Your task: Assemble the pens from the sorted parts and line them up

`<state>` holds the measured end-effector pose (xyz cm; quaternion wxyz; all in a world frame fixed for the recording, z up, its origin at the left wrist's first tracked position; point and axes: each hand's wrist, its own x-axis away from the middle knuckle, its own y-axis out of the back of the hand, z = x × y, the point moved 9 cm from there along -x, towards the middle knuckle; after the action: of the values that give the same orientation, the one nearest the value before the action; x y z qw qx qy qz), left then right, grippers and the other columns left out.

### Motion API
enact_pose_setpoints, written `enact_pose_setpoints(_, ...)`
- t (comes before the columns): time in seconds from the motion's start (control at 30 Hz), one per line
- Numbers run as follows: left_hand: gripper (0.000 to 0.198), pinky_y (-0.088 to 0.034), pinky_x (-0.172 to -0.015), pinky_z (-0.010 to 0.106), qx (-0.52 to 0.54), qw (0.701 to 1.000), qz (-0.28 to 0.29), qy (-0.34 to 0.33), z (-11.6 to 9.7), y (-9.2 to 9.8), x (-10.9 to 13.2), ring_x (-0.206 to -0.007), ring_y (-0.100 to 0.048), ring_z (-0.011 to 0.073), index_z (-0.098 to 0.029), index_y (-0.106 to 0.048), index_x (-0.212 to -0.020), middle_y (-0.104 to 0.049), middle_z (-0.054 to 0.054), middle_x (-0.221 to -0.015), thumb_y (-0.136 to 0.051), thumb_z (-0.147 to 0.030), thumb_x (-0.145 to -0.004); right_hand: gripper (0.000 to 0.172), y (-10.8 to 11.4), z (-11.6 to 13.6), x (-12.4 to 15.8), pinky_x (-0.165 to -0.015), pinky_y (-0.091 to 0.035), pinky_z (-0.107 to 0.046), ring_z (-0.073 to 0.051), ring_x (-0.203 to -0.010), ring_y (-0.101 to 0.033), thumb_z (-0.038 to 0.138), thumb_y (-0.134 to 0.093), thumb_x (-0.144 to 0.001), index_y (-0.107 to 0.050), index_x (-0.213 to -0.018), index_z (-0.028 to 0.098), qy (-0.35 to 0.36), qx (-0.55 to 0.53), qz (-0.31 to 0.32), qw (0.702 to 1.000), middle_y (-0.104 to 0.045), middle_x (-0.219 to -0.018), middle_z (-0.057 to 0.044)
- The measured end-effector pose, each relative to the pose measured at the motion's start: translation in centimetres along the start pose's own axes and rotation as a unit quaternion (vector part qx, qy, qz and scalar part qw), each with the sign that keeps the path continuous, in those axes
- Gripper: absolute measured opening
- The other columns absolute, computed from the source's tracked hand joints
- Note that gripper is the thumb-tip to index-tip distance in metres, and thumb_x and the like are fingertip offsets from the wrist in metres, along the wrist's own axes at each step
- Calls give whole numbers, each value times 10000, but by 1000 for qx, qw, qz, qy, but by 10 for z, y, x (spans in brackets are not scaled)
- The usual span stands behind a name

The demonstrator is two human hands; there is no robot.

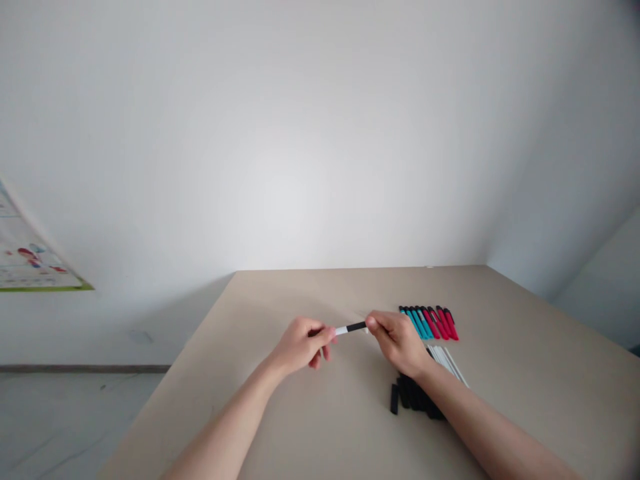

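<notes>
A slim black-and-white pen (351, 328) is held between my two hands above the table, tilted slightly up toward the right. My left hand (303, 343) is closed in a pinch on its white part. The thumb and fingers of my right hand (397, 340) are closed on its black end, so both ends are partly hidden by fingers. Under and beside my right wrist lies a bunch of black caps or tubes (417, 399), with one short black piece (395, 399) a little apart. Thin white sticks (447, 363) lie just behind my right forearm, partly covered.
Behind my right hand, several teal pens (424, 323) and red pens (447, 323) with black tops lie side by side. The beige table (300, 427) meets a white wall (300, 133) at its back edge. A poster (35, 260) hangs at the left.
</notes>
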<state>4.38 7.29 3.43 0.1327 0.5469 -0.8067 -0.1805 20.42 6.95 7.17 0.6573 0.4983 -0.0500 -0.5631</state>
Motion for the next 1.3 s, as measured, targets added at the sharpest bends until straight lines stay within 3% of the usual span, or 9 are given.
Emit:
enact_pose_setpoints(0.17,444,-271,-346,211,233,952,154,125,13,-22,6,-311,-420,91,-96,-637,-703,-526,2,-447,-528,-522,-763,364,11,20,2,-540,-322,-262,-142,-537,-454,339,-333,-968,-484,-668,199,102,-24,-29,994,-468,-567,-8)
enact_pose_setpoints(0.27,341,-272,-386,209,187,976,95,60,4,-9,4,-342,-382,72,-123,-615,-688,-495,-27,-454,-558,-448,-772,369,8,13,1,-528,-315,-258,-137,-522,-441,354,-351,-958,-482,-651,198,68,-17,-19,997,-460,-554,-1)
enact_pose_setpoints(0.4,374,-289,-500,211,-61,992,-49,-97,-23,12,7,-486,-408,84,-143,-584,-598,-500,-17,-515,-523,-423,-837,425,-8,-19,1,-449,-237,-232,-104,-450,-321,416,-363,-937,-404,-573,199,-75,-50,25,996,-342,-479,48)
enact_pose_setpoints(0.6,434,-298,-449,216,0,999,34,-40,-8,1,4,-427,-430,98,-114,-655,-779,-558,11,-536,-401,-445,-899,433,-1,-10,-1,-475,-229,-235,-97,-477,-301,444,-355,-929,-359,-573,197,-38,-77,10,996,-310,-512,51)
enact_pose_setpoints(0.77,371,-300,-538,228,-180,963,-87,-183,-38,19,15,-533,-429,106,-154,-652,-707,-550,12,-581,-429,-370,-910,489,-9,-19,3,-445,-169,-242,-88,-470,-215,522,-372,-908,-302,-544,203,-110,-150,38,982,-233,-510,59)
enact_pose_setpoints(0.87,351,-306,-522,214,-147,968,-105,-172,-32,17,14,-520,-438,104,-162,-632,-732,-550,3,-572,-433,-388,-912,517,-13,-23,4,-444,-181,-241,-84,-466,-225,567,-380,-902,-343,-544,197,-150,-237,17,960,-277,-499,57)
enact_pose_setpoints(1.07,374,-293,-395,180,81,993,-25,-76,-5,-15,1,-377,-394,73,-159,-538,-846,-548,-26,-546,-360,-477,-934,414,-26,-4,2,-459,-241,-221,-86,-488,-331,572,-540,-841,-531,-954,174,-120,-394,45,910,-432,-587,49)
enact_pose_setpoints(1.2,265,-379,-463,173,13,991,42,-127,-20,-34,11,-467,-499,70,-167,-535,-1082,-633,12,-749,-471,-357,-909,432,-33,-10,3,-441,-231,-221,-76,-476,-323,574,-493,-870,-565,-810,152,-136,-377,42,915,-438,-583,35)
enact_pose_setpoints(1.3,517,-461,-566,184,-20,981,63,-180,-32,-35,21,-622,-581,93,-217,-418,-1268,-634,39,-965,-632,-232,-798,457,-31,-18,4,-438,-228,-219,-75,-466,-322,580,-465,-883,-543,-732,156,-151,-367,14,918,-408,-537,47)
